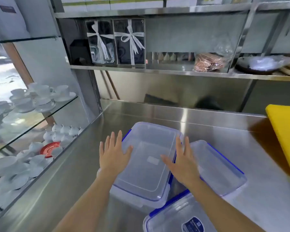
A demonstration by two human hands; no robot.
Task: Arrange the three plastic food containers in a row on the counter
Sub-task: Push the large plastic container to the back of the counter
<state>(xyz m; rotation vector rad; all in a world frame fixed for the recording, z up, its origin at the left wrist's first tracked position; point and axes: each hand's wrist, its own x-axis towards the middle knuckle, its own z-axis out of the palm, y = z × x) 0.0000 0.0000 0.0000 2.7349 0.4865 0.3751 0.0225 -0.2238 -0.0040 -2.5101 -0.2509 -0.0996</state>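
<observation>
Three clear plastic containers with blue-clipped lids sit on the steel counter (84, 173). The large container (146, 158) stands in the middle. A smaller container (219, 168) lies to its right, turned at an angle. A third container (176, 218), with a dark label on its lid, is at the bottom edge, partly cut off. My left hand (113, 153) hovers flat over the large container's left edge with fingers spread. Over its right edge my right hand (182, 163) is held the same way, fingers apart. Neither hand holds anything.
A yellow cutting board (285, 136) leans at the right edge of the counter. Glass shelves (45, 114) with white cups and saucers stand at the left. Steel shelves (141, 68) above hold ribboned gift boxes (117, 42) and a bag of snacks (208, 61).
</observation>
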